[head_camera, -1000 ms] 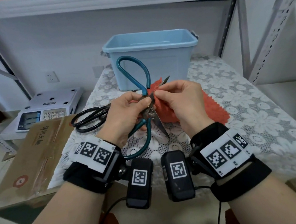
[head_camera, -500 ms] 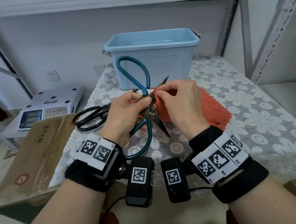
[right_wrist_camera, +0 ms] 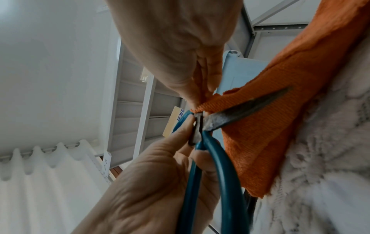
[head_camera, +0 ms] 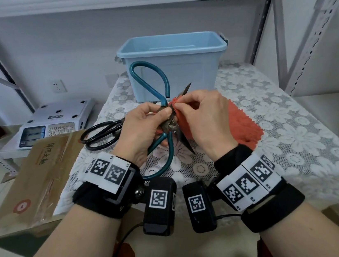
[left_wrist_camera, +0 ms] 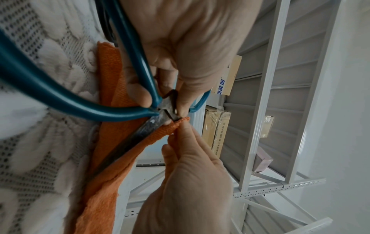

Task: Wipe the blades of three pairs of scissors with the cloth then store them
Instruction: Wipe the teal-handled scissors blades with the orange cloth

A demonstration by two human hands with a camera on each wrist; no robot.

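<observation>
white metal shelf rack (head_camera: 310, 30), grey wall | table (head_camera: 294, 133) under bumpy white flower lace | smooth blue plastic bin (head_camera: 177, 62) at back | fuzzy orange cloth (head_camera: 243, 123) pinched by right hand (head_camera: 206, 123) | left hand (head_camera: 140, 130) grips open teal-handled scissors (head_camera: 161, 107) at the joint, above table | black scissors (head_camera: 100, 135) lying left

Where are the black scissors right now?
In the head view, the black scissors lie on the lace tablecloth, just outside the left hand, near the table's left edge.

Scissors (head_camera: 100, 134) left of bin (head_camera: 174, 67) (nearer)
</observation>
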